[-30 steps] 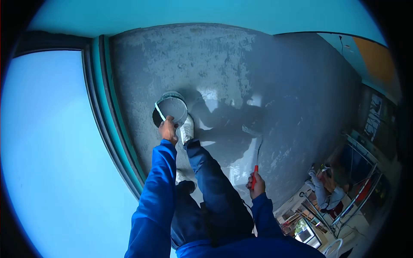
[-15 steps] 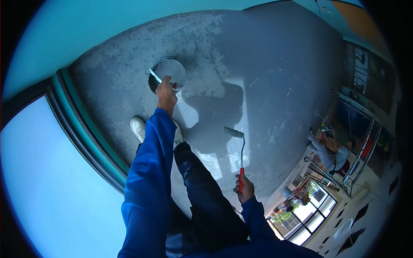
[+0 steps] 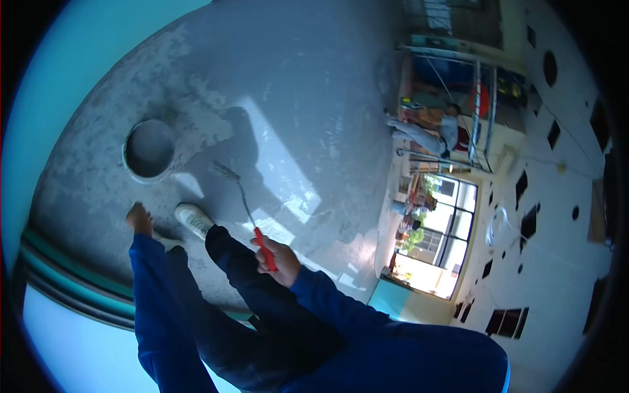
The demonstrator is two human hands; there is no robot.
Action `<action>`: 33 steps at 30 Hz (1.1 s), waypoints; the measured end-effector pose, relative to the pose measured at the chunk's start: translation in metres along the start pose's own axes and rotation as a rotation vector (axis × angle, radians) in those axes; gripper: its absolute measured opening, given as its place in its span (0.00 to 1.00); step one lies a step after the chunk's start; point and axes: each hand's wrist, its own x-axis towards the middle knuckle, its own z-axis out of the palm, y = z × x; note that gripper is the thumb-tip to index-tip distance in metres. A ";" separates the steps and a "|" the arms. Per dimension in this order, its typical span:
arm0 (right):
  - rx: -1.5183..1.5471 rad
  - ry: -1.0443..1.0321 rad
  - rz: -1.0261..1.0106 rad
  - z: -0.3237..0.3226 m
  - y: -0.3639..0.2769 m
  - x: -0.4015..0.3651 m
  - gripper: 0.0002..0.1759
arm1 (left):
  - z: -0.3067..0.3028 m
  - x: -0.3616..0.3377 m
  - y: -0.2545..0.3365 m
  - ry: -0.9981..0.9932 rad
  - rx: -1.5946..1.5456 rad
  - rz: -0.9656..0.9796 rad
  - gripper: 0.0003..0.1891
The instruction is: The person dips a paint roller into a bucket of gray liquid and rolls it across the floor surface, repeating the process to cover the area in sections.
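My right hand (image 3: 278, 259) is closed around the red handle of a paint roller (image 3: 265, 249). The roller's bent metal rod reaches to a grey-coated roller head (image 3: 227, 171) over the grey floor. A round bucket (image 3: 139, 175) stands on the patchy floor to the left, with grey material inside. My left hand (image 3: 139, 219) hangs below the bucket in the view, apart from it, with loosely bent fingers and nothing visible in them. My pale shoes (image 3: 194, 220) are close to this hand.
A teal wall (image 3: 78, 85) borders the floor at upper left, and a dark-and-teal frame (image 3: 72, 288) lies at lower left. Across the room, a person (image 3: 429, 131) is beside metal scaffolding (image 3: 481, 111). A bright window (image 3: 445, 229) is at the right.
My left hand has come off the bucket and moved away from it. The view has turned, shifting the bucket and roller left in the picture. My right hand keeps hold of the roller.
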 end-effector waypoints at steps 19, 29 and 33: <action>-0.662 -0.104 -0.587 0.160 0.016 0.052 0.20 | 0.087 -0.392 0.051 -0.282 0.262 0.545 0.20; -0.912 -0.337 -0.176 0.176 -0.102 0.138 0.23 | 0.141 -0.312 0.069 0.447 0.302 0.726 0.17; -1.133 -0.274 -0.054 0.188 -0.117 0.171 0.23 | 0.127 -0.220 0.054 0.483 0.567 0.695 0.21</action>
